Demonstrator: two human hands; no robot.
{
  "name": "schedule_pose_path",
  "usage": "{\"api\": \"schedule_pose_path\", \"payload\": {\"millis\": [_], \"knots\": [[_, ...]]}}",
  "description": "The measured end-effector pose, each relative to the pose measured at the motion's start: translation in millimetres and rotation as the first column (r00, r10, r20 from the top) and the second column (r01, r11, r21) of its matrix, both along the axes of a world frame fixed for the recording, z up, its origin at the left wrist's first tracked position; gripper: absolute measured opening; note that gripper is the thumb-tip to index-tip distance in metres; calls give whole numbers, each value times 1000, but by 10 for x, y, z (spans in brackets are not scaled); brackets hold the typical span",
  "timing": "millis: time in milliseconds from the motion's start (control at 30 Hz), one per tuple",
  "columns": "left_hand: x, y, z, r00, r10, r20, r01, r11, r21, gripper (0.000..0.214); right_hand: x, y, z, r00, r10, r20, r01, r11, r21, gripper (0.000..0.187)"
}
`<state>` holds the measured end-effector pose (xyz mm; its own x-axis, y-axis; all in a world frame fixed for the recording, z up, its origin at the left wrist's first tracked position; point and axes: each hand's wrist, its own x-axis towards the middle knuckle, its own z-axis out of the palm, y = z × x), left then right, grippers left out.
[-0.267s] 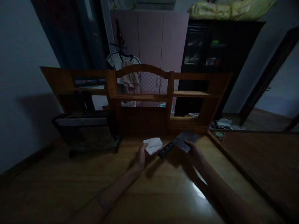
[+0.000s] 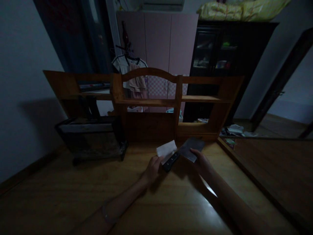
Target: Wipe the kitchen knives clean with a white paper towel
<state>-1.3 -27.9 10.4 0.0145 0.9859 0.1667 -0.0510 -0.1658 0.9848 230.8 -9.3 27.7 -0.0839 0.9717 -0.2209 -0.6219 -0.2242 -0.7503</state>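
Note:
A kitchen cleaver (image 2: 190,147) with a broad dark grey blade and a black riveted handle is held up in front of me. Pinched at the lower edge of its blade, it hangs from my right hand (image 2: 202,162), the handle pointing down and left. My left hand (image 2: 153,168) is closed on a folded white tissue (image 2: 167,149). That tissue sits beside and partly behind the cleaver's handle. Whether the left fingers touch the handle, I cannot tell.
A glossy wooden surface (image 2: 137,209) lies beneath my hands. Behind it stands a wooden headboard shelf (image 2: 146,102). At the left is a dark-framed glass tank (image 2: 93,140). Farther back are a pink wardrobe (image 2: 157,42) and a black cabinet (image 2: 244,55).
My left hand has moved right with the tissue, up against the cleaver's handle. The cleaver has shifted slightly left and its handle has tilted lower.

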Motion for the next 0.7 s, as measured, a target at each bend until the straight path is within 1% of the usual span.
{"api": "schedule_pose_path", "payload": {"millis": [33,67,100,133,167,200,300,400,567,700], "knots": [[4,-60,48,995,-77,-67,80,995,53,23,-10,-7,-2,1000,9,10,-9,1000,-6,11],[10,-115,106,967,-193,-167,215,968,128,25,-19,-15,-1,999,25,20,-25,1000,-14,11],[16,-161,168,920,-289,-263,344,918,196,28,-28,-24,4,999,43,29,-42,999,-18,13],[21,-198,230,881,-329,-340,422,871,251,32,-38,-36,12,998,58,34,-58,998,-18,14],[25,-224,286,849,-341,-405,471,834,286,35,-47,-48,24,997,71,37,-71,997,-18,15],[26,-241,333,825,-335,-454,498,811,308,38,-57,-60,37,996,82,38,-81,997,-18,17],[18,-258,403,772,-294,-563,533,782,323,44,-76,-87,67,995,86,49,-85,996,-31,20],[13,-265,398,733,-256,-631,552,766,330,49,-70,-86,66,996,56,74,-53,998,-37,18],[36,-275,348,712,-166,-682,541,750,381,53,-38,-70,50,998,0,63,3,999,-48,11],[37,-254,312,689,-98,-718,548,719,428,55,-18,-68,51,999,-2,47,3,1000,-28,15]]}}
